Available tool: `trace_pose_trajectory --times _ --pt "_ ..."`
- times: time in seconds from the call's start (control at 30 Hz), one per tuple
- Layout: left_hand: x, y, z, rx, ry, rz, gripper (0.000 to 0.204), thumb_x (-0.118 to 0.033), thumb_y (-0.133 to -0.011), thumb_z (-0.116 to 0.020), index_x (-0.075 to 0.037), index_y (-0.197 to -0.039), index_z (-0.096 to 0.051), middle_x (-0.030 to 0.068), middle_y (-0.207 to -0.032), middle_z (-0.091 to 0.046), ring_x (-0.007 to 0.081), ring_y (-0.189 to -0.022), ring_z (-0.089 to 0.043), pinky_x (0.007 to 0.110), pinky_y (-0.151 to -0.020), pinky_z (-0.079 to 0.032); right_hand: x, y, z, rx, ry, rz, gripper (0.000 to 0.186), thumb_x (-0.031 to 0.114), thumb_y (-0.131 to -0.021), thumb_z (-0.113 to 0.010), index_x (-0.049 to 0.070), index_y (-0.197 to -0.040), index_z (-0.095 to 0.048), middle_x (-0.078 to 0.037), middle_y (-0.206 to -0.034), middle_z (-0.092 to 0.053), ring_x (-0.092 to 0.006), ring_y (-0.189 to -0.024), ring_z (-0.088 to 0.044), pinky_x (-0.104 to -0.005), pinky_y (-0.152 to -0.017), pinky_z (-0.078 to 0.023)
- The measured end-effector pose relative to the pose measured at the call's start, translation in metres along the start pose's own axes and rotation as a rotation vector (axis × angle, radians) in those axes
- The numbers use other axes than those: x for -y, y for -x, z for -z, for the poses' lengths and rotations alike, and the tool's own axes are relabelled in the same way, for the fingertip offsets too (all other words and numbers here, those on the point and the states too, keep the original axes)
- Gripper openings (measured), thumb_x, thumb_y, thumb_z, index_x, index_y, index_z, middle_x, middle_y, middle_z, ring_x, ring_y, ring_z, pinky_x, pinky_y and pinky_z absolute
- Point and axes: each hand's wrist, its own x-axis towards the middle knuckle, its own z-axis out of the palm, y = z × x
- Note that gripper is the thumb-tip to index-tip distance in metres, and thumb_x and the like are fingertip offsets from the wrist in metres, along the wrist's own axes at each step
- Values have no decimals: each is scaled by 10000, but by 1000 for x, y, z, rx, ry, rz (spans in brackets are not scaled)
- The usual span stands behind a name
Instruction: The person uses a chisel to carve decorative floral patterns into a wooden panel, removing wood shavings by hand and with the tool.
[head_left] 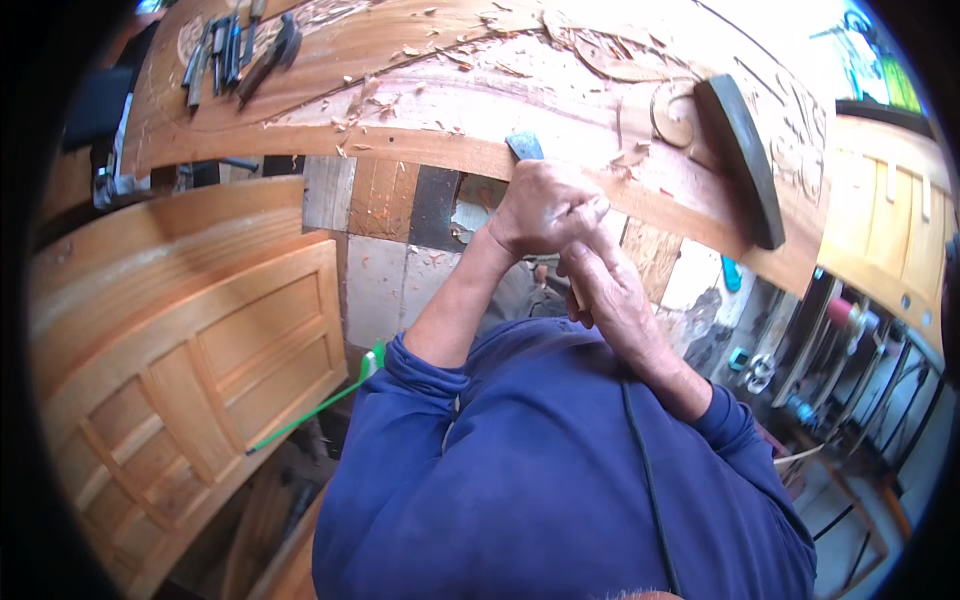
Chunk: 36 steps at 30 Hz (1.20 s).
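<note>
My left hand [540, 208] is wrapped round a flat-bladed chisel [525, 143], its grey blade lying at the near edge of the carved wooden panel [450, 85]. My right hand [600, 280] is closed just behind and below it on the chisel's handle, which is mostly hidden by my fingers. Wood shavings are scattered over the panel. A long dark wedge-shaped block [740, 160] lies on its right part, beside carved scrollwork. Several carving tools [230, 55] lie at its upper left.
A panelled wooden door [220, 360] and a board [130, 250] stand at the left, with a green strip [310, 410] nearby. A patchwork tiled floor [375, 280] shows under the panel. Another pale wooden door [880, 210] and assorted tools [810, 370] are at the right.
</note>
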Motion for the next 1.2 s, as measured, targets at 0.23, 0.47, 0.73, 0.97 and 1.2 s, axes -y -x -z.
trace_pose_trajectory --times 0.23,0.47,0.73,0.97,1.2 --pt "29 -5 19 147 178 -50 307 -294 -878 -594 -83 -667 -666 151 -627 -618 361 -609 -639 470 -609 -494 -1 -4 -48 -141 -63 58 324 270 -1146 -483 58 -1383 -543 -15 -875 -578 -74 -583 -532 -260 -530 -470" --pt "45 -8 34 278 232 -155 378 -340 -912 -578 -111 -619 -648 141 -587 -618 314 -548 -641 447 -557 -494 -4 -12 -101 -396 -178 120 320 261 -1154 -474 63 -1384 -576 -7 -823 -596 -61 -517 -491 -230 -475 -404" --pt "45 -6 49 327 345 -159 329 -299 -892 -557 -99 -638 -620 146 -585 -588 334 -542 -616 448 -560 -492 3 -16 -127 -507 -235 106 403 281 -1145 -512 56 -1475 -563 -37 -859 -651 -60 -544 -529 -216 -487 -408" --pt "79 -15 43 398 207 -202 469 -424 -938 -553 -143 -570 -626 105 -494 -546 241 -426 -522 408 -458 -410 1 -38 -132 -566 -144 208 338 220 -1138 -482 20 -1399 -560 -17 -802 -593 -58 -499 -465 -242 -465 -407" --pt "53 -11 47 320 322 -240 455 -386 -933 -572 -100 -581 -605 147 -543 -569 332 -500 -590 454 -500 -450 -6 -25 -140 -606 -256 121 328 223 -1134 -505 -12 -1347 -586 -8 -776 -606 -46 -501 -488 -233 -461 -404"
